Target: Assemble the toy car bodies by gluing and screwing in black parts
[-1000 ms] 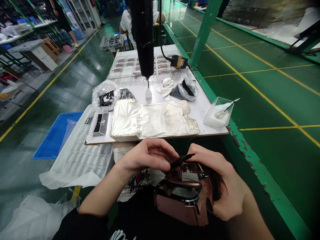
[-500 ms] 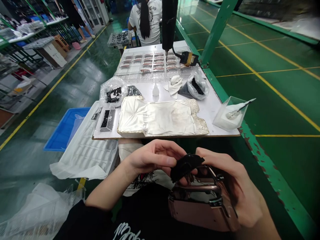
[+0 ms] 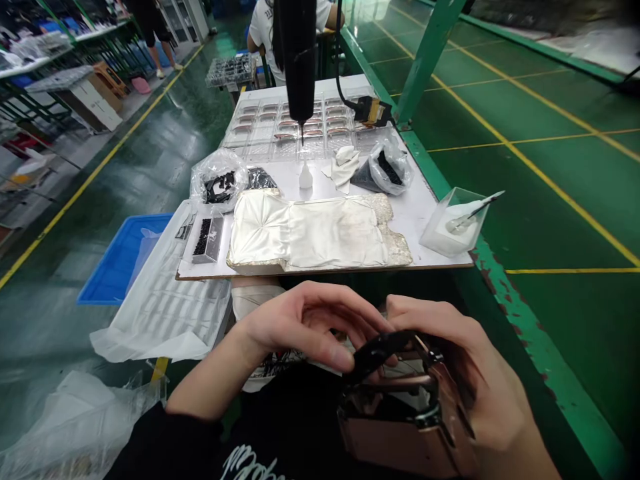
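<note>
Low in front of my chest, my right hand (image 3: 483, 380) grips a glossy copper-coloured plastic housing (image 3: 387, 437) from its right side, fingers wrapped around it. My left hand (image 3: 300, 327) has its thumb and fingers closed on a curved black plastic piece (image 3: 373, 357). This piece lies along the upper far edge of the housing, touching it; whether it is seated cannot be told. The fingertips of both hands are partly hidden behind the two parts.
A cloth-covered foam block (image 3: 335, 230) lies on the white table. Around it are a box of small black screws (image 3: 207, 239), bags of black parts (image 3: 220, 183), a small bottle (image 3: 305, 178) and a clear container (image 3: 453, 230). An electric screwdriver (image 3: 296, 60) hangs above.
The black piece, tilted up above the housing before, has come down along its far edge. My left hand has shifted slightly right and downward. The hanging screwdriver appears farther left and lower.
</note>
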